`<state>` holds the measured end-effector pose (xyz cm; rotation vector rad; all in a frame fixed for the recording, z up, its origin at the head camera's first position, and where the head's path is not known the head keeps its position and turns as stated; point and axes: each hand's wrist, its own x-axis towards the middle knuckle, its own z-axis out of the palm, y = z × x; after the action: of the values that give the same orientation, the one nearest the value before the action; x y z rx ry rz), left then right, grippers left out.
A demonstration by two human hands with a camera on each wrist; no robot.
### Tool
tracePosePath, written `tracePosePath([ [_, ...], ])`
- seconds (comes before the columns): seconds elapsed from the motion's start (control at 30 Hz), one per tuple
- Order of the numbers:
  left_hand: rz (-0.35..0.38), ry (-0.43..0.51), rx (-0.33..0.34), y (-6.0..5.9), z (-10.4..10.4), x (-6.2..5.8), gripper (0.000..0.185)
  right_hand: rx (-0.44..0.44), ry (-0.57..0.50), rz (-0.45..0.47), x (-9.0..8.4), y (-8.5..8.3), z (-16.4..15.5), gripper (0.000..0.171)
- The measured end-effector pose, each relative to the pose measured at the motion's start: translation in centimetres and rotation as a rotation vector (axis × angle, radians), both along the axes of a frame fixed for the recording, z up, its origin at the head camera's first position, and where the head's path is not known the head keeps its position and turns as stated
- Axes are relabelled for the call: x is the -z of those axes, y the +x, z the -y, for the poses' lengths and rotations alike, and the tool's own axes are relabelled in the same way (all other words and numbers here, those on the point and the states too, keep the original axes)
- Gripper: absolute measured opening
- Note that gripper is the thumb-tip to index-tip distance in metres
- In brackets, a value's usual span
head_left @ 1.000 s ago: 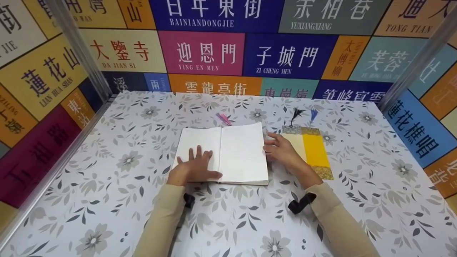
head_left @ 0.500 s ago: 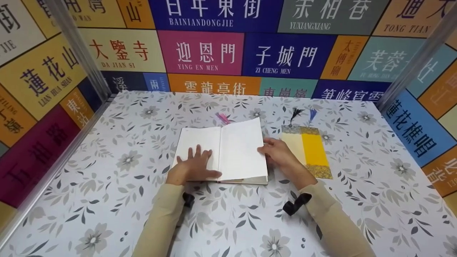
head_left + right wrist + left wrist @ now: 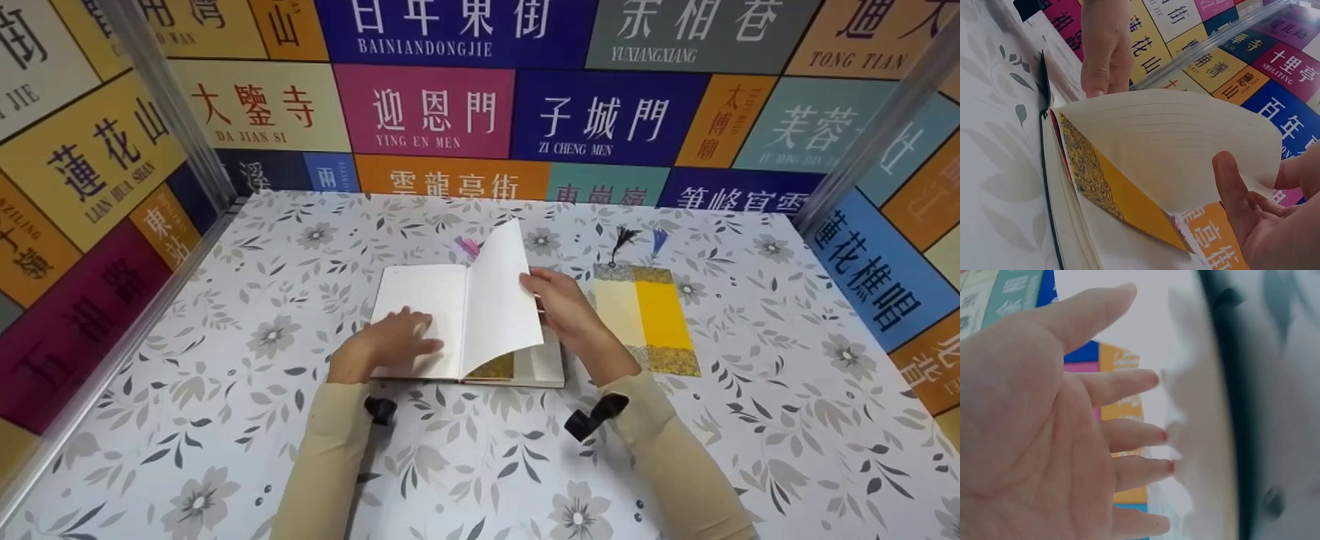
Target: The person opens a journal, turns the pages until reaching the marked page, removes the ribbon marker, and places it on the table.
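An open notebook [image 3: 427, 315] with blank lined pages lies at the table's middle. My left hand [image 3: 394, 341] rests on its left page, fingers straight and touching the paper [image 3: 1190, 439]. My right hand [image 3: 555, 300] pinches the outer edge of a lifted page [image 3: 499, 300], which stands raised and bent leftward. Under that page [image 3: 1174, 140] lies a gold-patterned yellow bookmark [image 3: 1106, 185] in the book, its lower end showing [image 3: 495, 367]. A pink tassel [image 3: 469, 246] sticks out past the book's top edge.
Right of the notebook lie a cream bookmark [image 3: 621, 311] and a yellow bookmark [image 3: 664, 315] side by side, with a black tassel [image 3: 622, 240] and a blue tassel [image 3: 658, 238] above them. The floral tablecloth [image 3: 225, 420] is walled in by colourful sign panels [image 3: 420, 112].
My right hand took the right page's edge and raised it up and leftward, uncovering the bookmark inside. My left hand shifted slightly left on the left page.
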<state>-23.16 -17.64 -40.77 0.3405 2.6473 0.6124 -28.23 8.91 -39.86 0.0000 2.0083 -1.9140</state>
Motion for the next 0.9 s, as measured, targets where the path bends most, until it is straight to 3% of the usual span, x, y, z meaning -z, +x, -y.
tracePosePath([
  [0.1,-0.05,0.081,-0.046,0.1,1.3,-0.5,0.058,-0.061,-0.039,-0.012,-0.1,0.3,0.8,0.047],
  [0.23,-0.129,0.163,-0.111,0.4,2.8,-1.4,0.055,-0.229,-0.079,-0.067,0.2,0.6,1.3,0.05],
  [0.33,-0.181,0.223,-0.15,0.7,3.6,-2.1,0.056,-0.355,-0.043,-0.159,0.7,0.9,1.4,0.05],
  [0.53,-0.23,0.29,-0.208,1.1,3.9,-3.6,0.07,-0.541,0.348,-0.492,1.3,1.8,1.8,0.047],
  [0.63,-0.247,0.297,-0.234,1.2,3.6,-4.2,0.074,-0.63,0.507,-0.613,1.6,2.4,2.2,0.045],
  [0.77,-0.286,0.294,-0.226,1.5,2.9,-4.8,0.075,-0.708,0.615,-0.664,1.9,2.9,2.7,0.045],
  [0.9,-0.282,0.267,-0.176,1.6,2.1,-4.6,0.073,-0.748,0.675,-0.681,2.3,3.3,3.0,0.047],
])
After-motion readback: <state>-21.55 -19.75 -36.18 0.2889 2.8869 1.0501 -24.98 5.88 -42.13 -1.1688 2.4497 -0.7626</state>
